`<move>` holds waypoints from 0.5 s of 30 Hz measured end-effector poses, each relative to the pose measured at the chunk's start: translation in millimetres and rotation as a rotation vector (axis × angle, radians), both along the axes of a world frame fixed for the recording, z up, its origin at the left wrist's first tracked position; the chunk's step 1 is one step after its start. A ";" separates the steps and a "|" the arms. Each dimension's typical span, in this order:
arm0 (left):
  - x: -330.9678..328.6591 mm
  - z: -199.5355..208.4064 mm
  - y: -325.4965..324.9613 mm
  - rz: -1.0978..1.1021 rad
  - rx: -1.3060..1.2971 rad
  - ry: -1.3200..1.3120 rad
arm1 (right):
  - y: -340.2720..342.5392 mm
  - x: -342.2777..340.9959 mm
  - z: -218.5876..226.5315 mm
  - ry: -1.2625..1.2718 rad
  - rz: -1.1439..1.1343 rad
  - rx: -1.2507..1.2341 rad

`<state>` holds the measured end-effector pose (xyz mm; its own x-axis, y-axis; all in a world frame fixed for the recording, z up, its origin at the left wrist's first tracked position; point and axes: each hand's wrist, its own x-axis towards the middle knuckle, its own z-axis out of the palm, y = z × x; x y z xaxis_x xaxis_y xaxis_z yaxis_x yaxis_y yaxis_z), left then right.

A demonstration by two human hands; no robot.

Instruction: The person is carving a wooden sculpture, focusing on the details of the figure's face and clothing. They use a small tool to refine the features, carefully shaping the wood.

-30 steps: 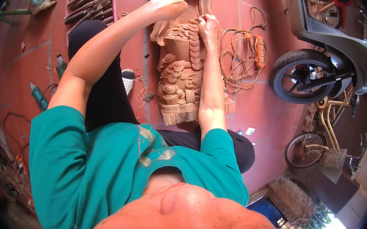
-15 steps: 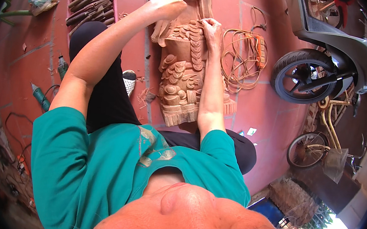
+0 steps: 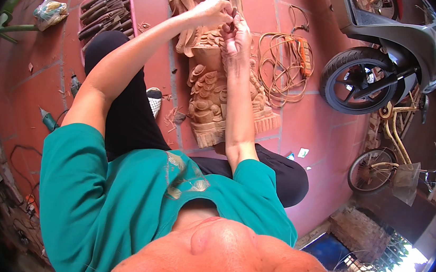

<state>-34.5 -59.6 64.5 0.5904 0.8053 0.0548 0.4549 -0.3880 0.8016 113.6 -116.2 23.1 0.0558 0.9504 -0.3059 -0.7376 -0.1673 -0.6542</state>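
A brown carved wooden statue (image 3: 206,98), with coin-like discs and folds in relief, lies on the floor before me. Over its upper part my two hands meet, fingertip to fingertip. My left hand (image 3: 213,13) is closed, its thumb and fingers pinched together. Turned palm up, my right hand (image 3: 237,38) has its fingers curled around a small dark piece (image 3: 234,13) between the hands; its kind is too small to tell. Whether the left fingers grip this same piece I cannot make out.
At left, a pink tray (image 3: 131,0) holds several chisel-like tools, near a green power tool (image 3: 48,120). An orange power strip (image 3: 305,57) with coiled cord lies right of the statue. Beyond stand a motorbike (image 3: 362,82) and a bicycle (image 3: 371,170). Wood chips (image 3: 171,118) litter the tiles.
My left hand has come down and right from the statue's top. My right hand has lifted off the carving, turned palm up and moved left to meet it.
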 end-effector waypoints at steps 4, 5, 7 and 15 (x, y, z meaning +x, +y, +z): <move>1.0 3.0 -8.1 0.022 -0.246 -0.225 | -9.3 -4.5 -5.3 0.143 -0.020 0.070; 1.2 6.5 -11.3 0.020 -0.373 -0.279 | -11.7 -5.4 -4.4 0.129 -0.035 0.047; -1.8 9.5 -15.0 0.043 -0.364 -0.267 | -18.5 -10.1 6.7 0.050 -0.008 0.014; -2.3 3.3 3.9 0.196 -0.080 -0.056 | -43.1 29.9 -32.9 -1.483 -0.458 0.024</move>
<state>-36.8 -55.6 67.8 0.4197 0.9075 0.0145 0.4689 -0.2304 0.8527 143.5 -159.3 -9.8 0.5608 0.7721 0.2991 0.5674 -0.0953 -0.8179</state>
